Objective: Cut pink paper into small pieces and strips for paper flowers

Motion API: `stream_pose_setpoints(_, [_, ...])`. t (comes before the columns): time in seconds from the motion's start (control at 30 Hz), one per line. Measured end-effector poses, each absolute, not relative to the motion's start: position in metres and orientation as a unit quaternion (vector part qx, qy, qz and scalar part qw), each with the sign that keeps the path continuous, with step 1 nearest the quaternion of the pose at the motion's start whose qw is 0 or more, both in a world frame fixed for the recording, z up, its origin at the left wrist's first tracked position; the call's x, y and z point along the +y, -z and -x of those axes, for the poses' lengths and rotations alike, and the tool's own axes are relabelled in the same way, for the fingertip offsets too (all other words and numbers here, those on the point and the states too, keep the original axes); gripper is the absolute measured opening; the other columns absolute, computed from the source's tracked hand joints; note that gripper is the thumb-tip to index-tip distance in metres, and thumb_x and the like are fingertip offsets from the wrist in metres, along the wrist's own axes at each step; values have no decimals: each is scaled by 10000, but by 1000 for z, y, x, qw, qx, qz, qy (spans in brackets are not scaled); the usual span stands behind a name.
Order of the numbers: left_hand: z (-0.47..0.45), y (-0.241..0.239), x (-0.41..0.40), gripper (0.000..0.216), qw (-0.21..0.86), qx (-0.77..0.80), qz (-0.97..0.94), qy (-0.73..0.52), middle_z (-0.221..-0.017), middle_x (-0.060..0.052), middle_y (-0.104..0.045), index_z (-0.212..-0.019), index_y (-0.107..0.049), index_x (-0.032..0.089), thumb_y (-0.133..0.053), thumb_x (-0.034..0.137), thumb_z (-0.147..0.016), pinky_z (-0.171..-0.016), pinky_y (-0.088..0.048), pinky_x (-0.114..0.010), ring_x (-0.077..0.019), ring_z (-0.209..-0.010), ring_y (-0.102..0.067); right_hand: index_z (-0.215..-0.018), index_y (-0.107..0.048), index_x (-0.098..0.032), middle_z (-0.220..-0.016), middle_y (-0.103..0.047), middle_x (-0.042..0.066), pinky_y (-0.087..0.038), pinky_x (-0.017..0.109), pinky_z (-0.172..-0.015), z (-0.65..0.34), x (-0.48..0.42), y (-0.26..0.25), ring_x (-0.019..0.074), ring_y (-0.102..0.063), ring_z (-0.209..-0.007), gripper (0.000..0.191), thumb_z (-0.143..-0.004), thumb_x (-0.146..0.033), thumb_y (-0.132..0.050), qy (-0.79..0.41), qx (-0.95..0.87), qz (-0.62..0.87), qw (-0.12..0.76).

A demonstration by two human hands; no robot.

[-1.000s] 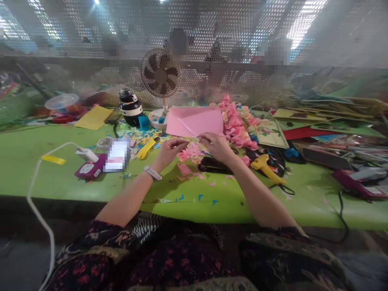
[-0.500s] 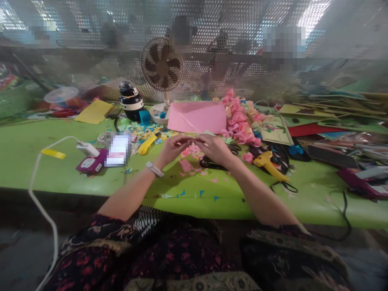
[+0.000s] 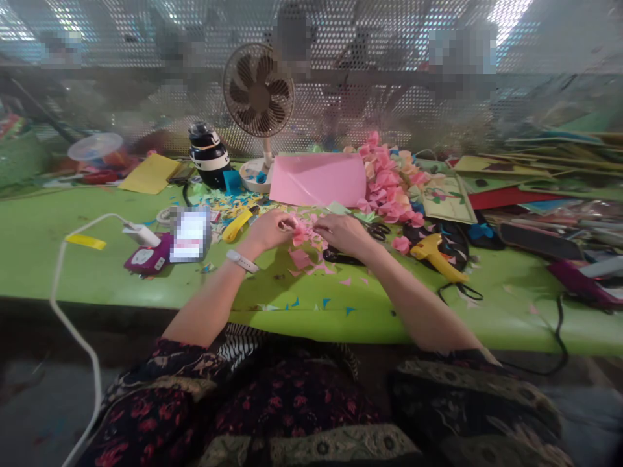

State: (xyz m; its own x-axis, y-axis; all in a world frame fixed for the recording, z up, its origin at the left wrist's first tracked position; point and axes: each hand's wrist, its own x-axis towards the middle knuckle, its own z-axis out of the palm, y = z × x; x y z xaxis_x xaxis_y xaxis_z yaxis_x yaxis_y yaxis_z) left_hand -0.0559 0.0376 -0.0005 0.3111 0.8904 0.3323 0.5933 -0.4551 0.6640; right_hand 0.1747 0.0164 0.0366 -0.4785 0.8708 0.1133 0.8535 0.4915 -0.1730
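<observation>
Over the green table (image 3: 73, 272), my left hand (image 3: 270, 230) and my right hand (image 3: 341, 232) meet above a heap of pink paper scraps (image 3: 307, 256). Both pinch a small pink paper piece (image 3: 300, 232) between their fingertips. My left wrist carries a white watch (image 3: 241, 261). A large pink sheet (image 3: 318, 178) lies just behind the hands. Black scissors (image 3: 341, 256) rest under my right hand.
A yellow glue gun (image 3: 435, 256) lies to the right, with a pile of pink paper flowers (image 3: 389, 188) behind it. A small fan (image 3: 257, 100) and a black flask (image 3: 208, 155) stand at the back. A phone (image 3: 189, 233), white charger cable (image 3: 63, 259) and yellow cutter (image 3: 236, 226) lie left.
My hands have come together from apart and now pinch the pink piece between them. The camera tilted slightly.
</observation>
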Motion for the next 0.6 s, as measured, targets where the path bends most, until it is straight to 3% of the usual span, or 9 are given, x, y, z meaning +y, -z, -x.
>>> stream_pose_setpoints(0.17, [60, 9, 44, 154, 176, 496, -799, -291, -875, -62, -740, -788, -783, 238, -876, 307, -686, -665, -433, -285, -203, -746, -631, -1142, -805, -204, -1236, -781, 90, -496, 315, -891, -171, 14, -40, 243, -704, -1110, 337, -1026, -218, -489, -53, -853, 517, 40])
stream_pose_setpoints(0.33, [60, 19, 50, 36, 179, 508, -803, -254, -779, -48, -733, -725, -762, 237, -787, 211, -727, -640, -394, -287, -191, -676, -617, -1108, -816, -216, -1184, -795, 80, -491, 293, -808, -164, 11, -46, 232, -716, -1033, 344, -1011, -224, -487, -64, -844, 532, 11])
stream_pose_setpoints(0.6, [65, 18, 55, 19, 225, 510, -765, -323, -709, -31, -732, -717, -775, 249, -793, 242, -714, -662, -418, -307, -184, -639, -600, -1012, -832, -203, -1055, -809, 89, -455, 280, -695, -156, 14, -45, 226, -718, -917, 323, -950, -211, -515, -68, -835, 546, -36])
